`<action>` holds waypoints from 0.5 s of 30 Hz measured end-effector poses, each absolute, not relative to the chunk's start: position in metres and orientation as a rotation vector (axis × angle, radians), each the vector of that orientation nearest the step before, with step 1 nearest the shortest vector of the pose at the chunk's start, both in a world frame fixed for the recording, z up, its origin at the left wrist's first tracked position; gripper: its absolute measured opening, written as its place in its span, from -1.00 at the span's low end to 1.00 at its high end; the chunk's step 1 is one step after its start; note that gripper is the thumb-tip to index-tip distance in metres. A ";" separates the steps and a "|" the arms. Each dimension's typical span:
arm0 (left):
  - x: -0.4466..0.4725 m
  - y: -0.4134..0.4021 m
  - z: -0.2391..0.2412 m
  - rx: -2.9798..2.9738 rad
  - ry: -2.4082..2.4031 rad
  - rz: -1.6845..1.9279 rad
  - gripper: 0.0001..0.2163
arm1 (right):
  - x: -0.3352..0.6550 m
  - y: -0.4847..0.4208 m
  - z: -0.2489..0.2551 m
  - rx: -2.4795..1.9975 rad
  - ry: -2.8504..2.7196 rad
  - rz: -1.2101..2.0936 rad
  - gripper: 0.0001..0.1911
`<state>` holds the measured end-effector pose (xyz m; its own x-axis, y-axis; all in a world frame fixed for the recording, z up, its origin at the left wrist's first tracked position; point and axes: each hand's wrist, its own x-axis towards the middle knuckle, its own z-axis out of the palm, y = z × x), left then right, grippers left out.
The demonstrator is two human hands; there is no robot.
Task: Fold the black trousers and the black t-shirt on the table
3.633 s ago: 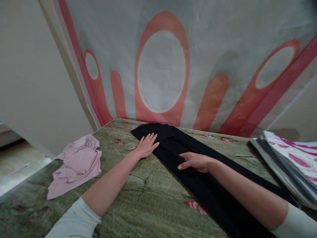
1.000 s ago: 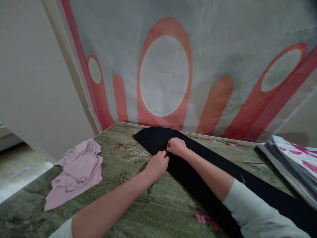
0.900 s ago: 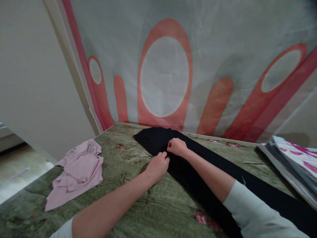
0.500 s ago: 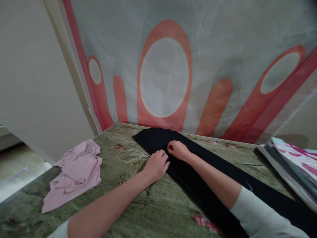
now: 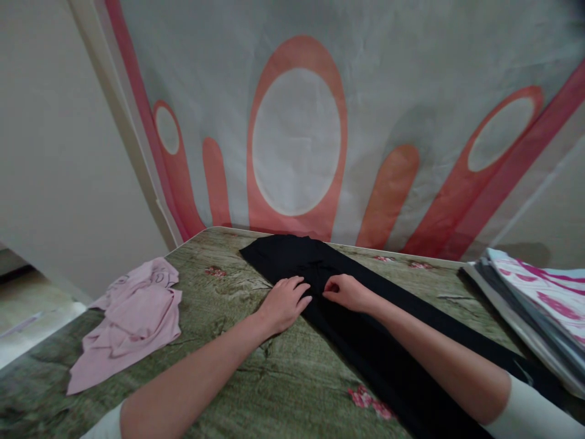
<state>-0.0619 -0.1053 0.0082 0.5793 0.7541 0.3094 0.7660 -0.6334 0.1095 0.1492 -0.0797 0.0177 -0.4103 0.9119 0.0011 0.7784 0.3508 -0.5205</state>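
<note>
Black trousers lie lengthwise on the table, running from its far edge toward the lower right. My left hand rests at their left edge, fingers stretched over the cloth and the thumb a little apart. Just to its right, my right hand is closed in a pinch on the black fabric. Small creases show in the cloth between the two hands. The fingertips of the right hand are partly hidden by its curled fingers.
A crumpled pink garment lies at the table's left side. On the right is a stack of folded clothes, a white and pink piece on top. The wood-patterned table meets a printed backdrop at the far side.
My right hand has moved down and slightly right along the trousers, and the cloth beside it is now creased. The left hand stays nearly in place. The view has shifted slightly.
</note>
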 end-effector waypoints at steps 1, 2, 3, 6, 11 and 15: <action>-0.062 -0.105 0.008 -2.758 -1.323 -0.508 -0.68 | 0.148 -0.081 0.017 -1.515 -2.320 0.640 -0.85; -0.062 -0.105 0.008 -2.758 -1.318 -0.502 -0.68 | 0.146 -0.083 0.017 -1.528 -2.316 0.630 -0.86; -0.062 -0.105 0.007 -2.759 -1.312 -0.496 -0.68 | 0.145 -0.084 0.017 -1.540 -2.313 0.620 -0.86; -0.062 -0.104 0.006 -2.765 -1.300 -0.483 -0.68 | 0.144 -0.087 0.017 -1.575 -2.316 0.590 -0.88; -0.062 -0.105 0.009 -2.791 -1.279 -0.458 -0.69 | 0.144 -0.089 0.016 -1.624 -2.325 0.526 -0.91; -0.061 -0.106 0.009 -2.794 -1.290 -0.440 -0.69 | 0.146 -0.089 0.018 -1.709 -2.291 0.437 -0.91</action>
<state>-0.0611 -0.1061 0.0093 0.6155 0.7411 0.2682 0.7504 -0.6551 0.0878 0.1457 -0.0887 0.0178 -0.2813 0.9594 0.0205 0.8846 0.2675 -0.3821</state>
